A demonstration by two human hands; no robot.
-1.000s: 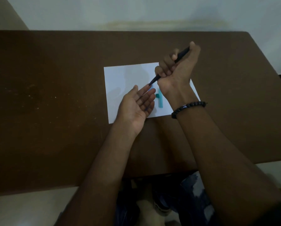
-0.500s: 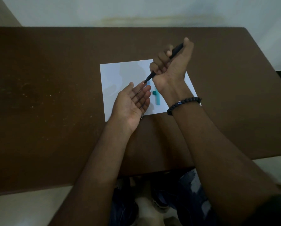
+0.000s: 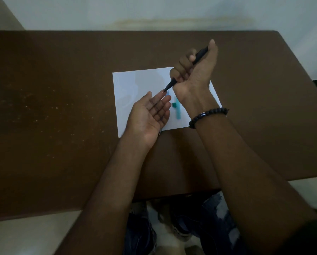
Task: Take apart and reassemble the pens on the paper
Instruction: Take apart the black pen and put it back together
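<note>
Black, the pen barrel [image 3: 188, 69] is gripped tilted in the clenched right hand [image 3: 192, 76] over the paper [image 3: 135, 85], its tip above the flat, empty left hand [image 3: 150, 115], so loosened inner parts could be dropped past the palm.

Both forearms are being shown bare, with no sleeves reaching the wrists. A bracelet [image 3: 208, 115] of round black beads is being worn on the right wrist; one bead with a pale blue glint is being seen among the dark ones. At the lower right edge, a dark sleeve [image 3: 312, 236] is just being glimpsed on the upper arm. Below the counter, blue jeans [image 3: 216, 218] with faded, worn patches are being worn, and dark shoes [image 3: 181, 230] are being made out dimly beneath them.
</note>
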